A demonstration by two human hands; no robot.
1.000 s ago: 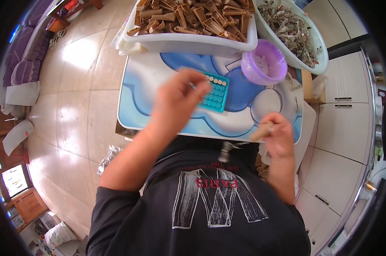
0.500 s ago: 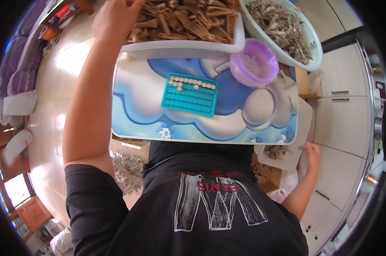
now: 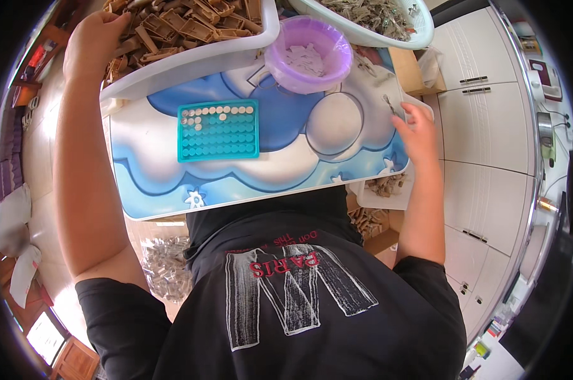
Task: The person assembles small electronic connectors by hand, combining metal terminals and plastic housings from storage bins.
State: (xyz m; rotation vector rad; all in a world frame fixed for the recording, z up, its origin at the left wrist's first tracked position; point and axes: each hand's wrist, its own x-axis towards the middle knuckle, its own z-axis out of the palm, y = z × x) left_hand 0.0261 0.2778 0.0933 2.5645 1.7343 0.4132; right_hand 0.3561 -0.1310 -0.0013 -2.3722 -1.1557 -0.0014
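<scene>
My left hand [image 3: 97,43] is at the left side of a white bin [image 3: 191,62] heaped with brown plastic pieces [image 3: 191,22]. Its fingers are bent together over the pieces; what they pinch, if anything, is hidden. Over the right end of the table my right hand [image 3: 418,130] has thumb and fingers apart, with nothing visible between them. A small thin metal piece [image 3: 389,103] lies close to its fingertips. Left of the table's middle lies a turquoise tray [image 3: 218,142] with round hollows, its back rows partly filled with small whitish discs [image 3: 223,111].
A purple basin [image 3: 308,76] with whitish bits stands behind the tray, right of the bin. Beyond it a pale basket [image 3: 419,35] holds metal pieces. Cardboard boxes [image 3: 407,69] and white cabinets [image 3: 486,120] are at the right. Below the table's left edge sits a clear bag [image 3: 166,269].
My right hand has come up from beside the table to over its right end; the small brown piece it held is no longer visible. The view has shifted. My left hand stays at the bin.
</scene>
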